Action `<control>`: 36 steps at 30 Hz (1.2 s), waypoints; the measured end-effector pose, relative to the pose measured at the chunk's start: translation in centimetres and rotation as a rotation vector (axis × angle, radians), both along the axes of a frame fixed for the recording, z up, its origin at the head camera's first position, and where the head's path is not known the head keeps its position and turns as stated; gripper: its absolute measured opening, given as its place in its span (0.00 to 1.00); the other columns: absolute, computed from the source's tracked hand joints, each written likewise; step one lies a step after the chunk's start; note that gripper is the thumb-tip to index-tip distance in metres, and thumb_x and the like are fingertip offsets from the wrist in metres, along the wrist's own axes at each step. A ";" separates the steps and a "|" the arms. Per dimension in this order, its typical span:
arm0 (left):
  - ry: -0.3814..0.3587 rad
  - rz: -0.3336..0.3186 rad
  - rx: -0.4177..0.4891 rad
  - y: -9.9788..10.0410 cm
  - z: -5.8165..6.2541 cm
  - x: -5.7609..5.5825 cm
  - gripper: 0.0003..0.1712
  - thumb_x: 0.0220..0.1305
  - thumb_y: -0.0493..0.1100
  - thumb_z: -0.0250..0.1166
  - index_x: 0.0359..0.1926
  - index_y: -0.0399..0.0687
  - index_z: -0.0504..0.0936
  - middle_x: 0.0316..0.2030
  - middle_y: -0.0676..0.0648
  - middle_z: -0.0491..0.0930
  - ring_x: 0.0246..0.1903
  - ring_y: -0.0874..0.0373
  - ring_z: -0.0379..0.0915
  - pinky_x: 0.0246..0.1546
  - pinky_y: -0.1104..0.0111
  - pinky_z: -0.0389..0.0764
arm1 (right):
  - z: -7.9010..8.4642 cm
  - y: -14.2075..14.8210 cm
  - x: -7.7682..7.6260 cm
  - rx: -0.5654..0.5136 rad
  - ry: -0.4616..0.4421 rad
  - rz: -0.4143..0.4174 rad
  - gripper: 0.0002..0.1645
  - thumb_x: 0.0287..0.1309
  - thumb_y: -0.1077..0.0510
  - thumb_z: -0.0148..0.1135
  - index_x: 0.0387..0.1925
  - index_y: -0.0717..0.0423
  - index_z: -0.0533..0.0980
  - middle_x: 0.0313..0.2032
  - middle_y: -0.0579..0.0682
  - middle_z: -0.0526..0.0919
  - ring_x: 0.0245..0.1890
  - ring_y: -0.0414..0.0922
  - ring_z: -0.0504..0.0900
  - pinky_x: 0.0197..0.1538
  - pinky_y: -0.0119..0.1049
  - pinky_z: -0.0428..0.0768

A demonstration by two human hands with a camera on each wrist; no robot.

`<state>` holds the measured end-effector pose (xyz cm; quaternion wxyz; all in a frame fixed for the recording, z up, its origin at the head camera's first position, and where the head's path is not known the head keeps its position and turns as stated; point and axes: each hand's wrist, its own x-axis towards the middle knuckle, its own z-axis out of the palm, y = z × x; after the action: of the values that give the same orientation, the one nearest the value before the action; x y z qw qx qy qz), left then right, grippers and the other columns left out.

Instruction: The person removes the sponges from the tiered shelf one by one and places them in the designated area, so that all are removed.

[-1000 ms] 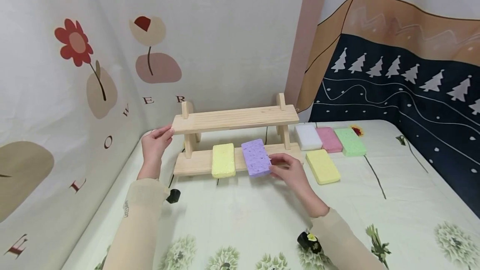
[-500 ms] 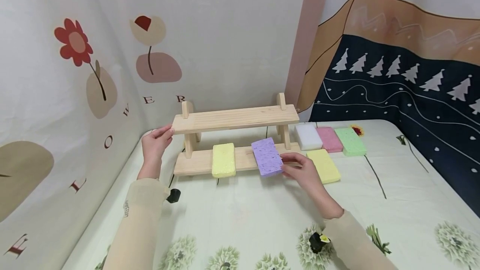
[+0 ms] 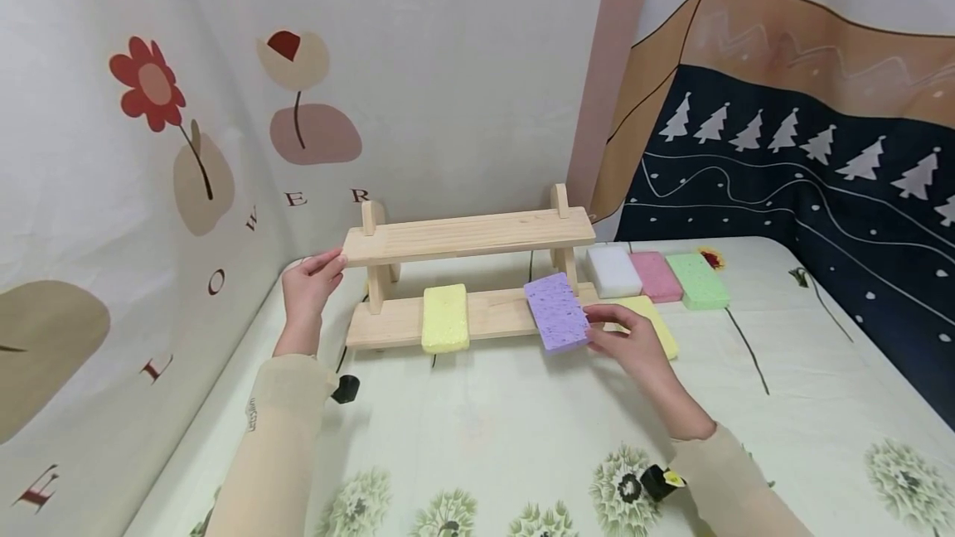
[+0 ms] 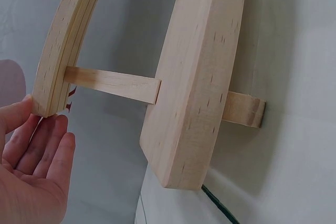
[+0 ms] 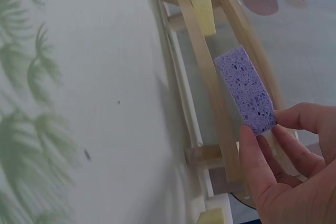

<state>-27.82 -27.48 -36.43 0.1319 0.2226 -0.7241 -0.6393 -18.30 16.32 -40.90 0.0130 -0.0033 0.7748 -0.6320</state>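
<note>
My left hand (image 3: 308, 292) pinches the left end of the upper board of a two-tier wooden shelf (image 3: 470, 237); in the left wrist view the thumb and fingers (image 4: 55, 153) meet that board's end. With thumb and fingertips, my right hand (image 3: 627, 338) holds a purple sponge (image 3: 556, 312) by its right edge. The sponge is tilted, in front of the right part of the lower board, and the right wrist view shows its pitted face (image 5: 245, 90). A yellow sponge (image 3: 445, 318) lies on the lower board, left of the purple one.
Right of the shelf, a white sponge (image 3: 613, 272), a pink sponge (image 3: 656, 277) and a green sponge (image 3: 697, 282) lie side by side on the patterned cloth (image 3: 462, 429). Another yellow sponge (image 3: 656, 323) lies in front of them, partly behind my right hand. Printed fabric walls (image 3: 462, 73) stand behind.
My right hand has moved to the right with the purple sponge, along the lower board, and now covers part of the yellow sponge on the cloth. The left hand and shelf stay put.
</note>
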 end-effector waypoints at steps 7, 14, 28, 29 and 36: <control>-0.015 -0.011 0.004 -0.1 0.1 -0.1 0.24 0.66 0.45 0.67 0.62 0.46 0.80 0.58 0.49 0.80 0.51 0.66 0.80 0.63 0.69 0.79 | -0.1 1.8 0.2 0.027 -0.004 -0.021 0.24 0.66 0.64 0.60 0.62 0.67 0.72 0.60 0.67 0.74 0.37 0.29 0.83 0.45 0.22 0.85; -0.019 -0.012 0.023 -0.2 0.1 -0.1 0.24 0.66 0.45 0.67 0.62 0.47 0.80 0.55 0.51 0.81 0.49 0.67 0.80 0.63 0.69 0.79 | 0.1 3.3 0.5 0.021 -0.007 -0.035 0.26 0.67 0.62 0.60 0.63 0.68 0.70 0.61 0.67 0.73 0.38 0.27 0.82 0.46 0.22 0.85; 0.002 -0.010 -0.007 0.0 0.0 -0.1 0.23 0.66 0.45 0.67 0.61 0.45 0.80 0.53 0.50 0.82 0.44 0.70 0.80 0.61 0.69 0.80 | -0.1 7.3 0.7 0.024 -0.021 -0.128 0.27 0.64 0.64 0.63 0.63 0.70 0.70 0.41 0.34 0.76 0.36 0.27 0.82 0.44 0.22 0.86; 0.005 -0.013 -0.019 0.0 0.0 0.0 0.23 0.67 0.45 0.67 0.61 0.45 0.80 0.55 0.49 0.82 0.44 0.70 0.80 0.61 0.69 0.80 | -0.1 7.6 0.7 0.038 -0.020 -0.139 0.27 0.64 0.64 0.63 0.63 0.69 0.71 0.41 0.33 0.76 0.36 0.26 0.82 0.43 0.22 0.86; 0.005 -0.012 -0.023 0.0 -0.1 -0.1 0.23 0.66 0.46 0.67 0.61 0.45 0.81 0.56 0.48 0.81 0.47 0.69 0.81 0.61 0.69 0.80 | 0.1 9.6 1.0 0.132 -0.033 -0.194 0.27 0.66 0.60 0.62 0.63 0.65 0.71 0.43 0.31 0.74 0.38 0.23 0.79 0.43 0.19 0.84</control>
<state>-27.91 -27.48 -36.51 0.1325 0.2150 -0.7324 -0.6323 -17.34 25.91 -40.84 -0.0353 0.0831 0.8110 -0.5780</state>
